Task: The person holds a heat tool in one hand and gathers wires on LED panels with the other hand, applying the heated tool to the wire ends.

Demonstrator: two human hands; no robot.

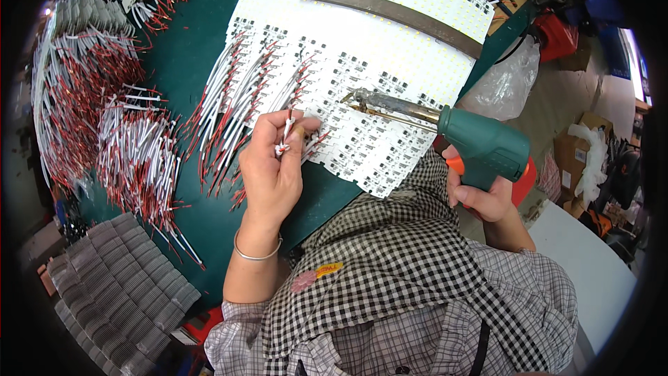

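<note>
My left hand (273, 160) pinches a short red-and-white wire pair (285, 136) between thumb and fingers, right at the near edge of a fan of white LED strip boards (390, 35). My right hand (480, 191) grips a green pistol-shaped soldering gun (480, 143) with an orange trigger. Its metal tip (358, 97) rests over the boards, just right of the left hand's fingers. Many boards on the left side carry soldered red and white wires (236, 97).
A dark green table (188, 49) holds heaps of loose red-and-white wires (132, 153) at left. A dark flat bar (390, 10) lies across the boards. Stacked grey strips (118, 278) sit at lower left. A clear plastic bag (504, 80) and cardboard boxes (577, 146) stand at right.
</note>
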